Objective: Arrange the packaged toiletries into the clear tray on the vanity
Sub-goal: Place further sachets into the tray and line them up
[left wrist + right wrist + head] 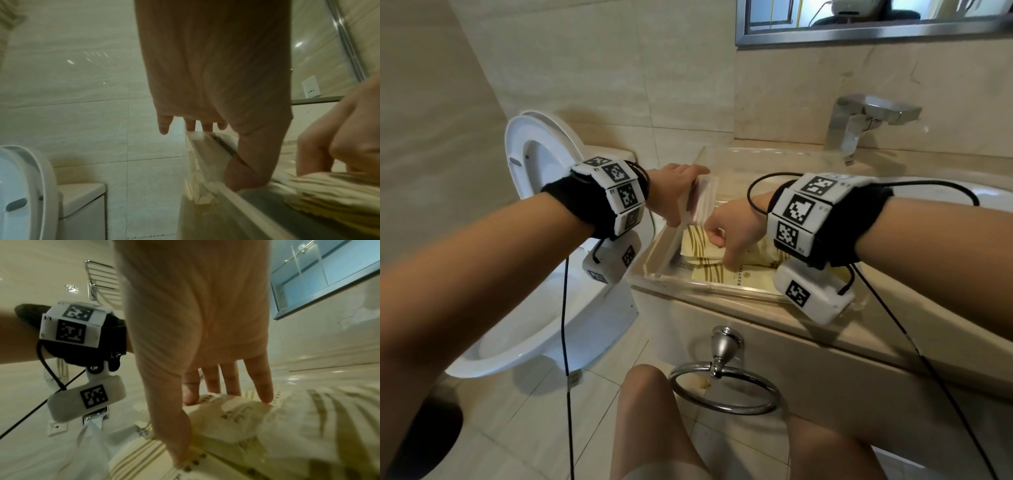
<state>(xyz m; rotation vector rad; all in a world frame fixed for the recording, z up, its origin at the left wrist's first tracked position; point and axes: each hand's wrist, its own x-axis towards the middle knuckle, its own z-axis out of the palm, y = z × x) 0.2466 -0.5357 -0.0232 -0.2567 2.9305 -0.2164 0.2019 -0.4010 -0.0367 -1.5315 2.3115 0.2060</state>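
The left hand held a few long, thin, white packets standing on end over the left side of the clear tray. Its thumb and fingers were closed around them.

Just to the right, the right hand reached down into the tray. Its fingers were spread and fairly straight, and their tips pressed on the flat cream packets lying under them. The thumb touched a packet edge nearer the wrist.

The job looked partly done: the flat packets were in, and the long ones were not yet down. Next, I think, the long packets needed a clear strip beside the flat ones.

The cream packets looked soft, crinkly and striped. The tray was hard, smooth and see-through.
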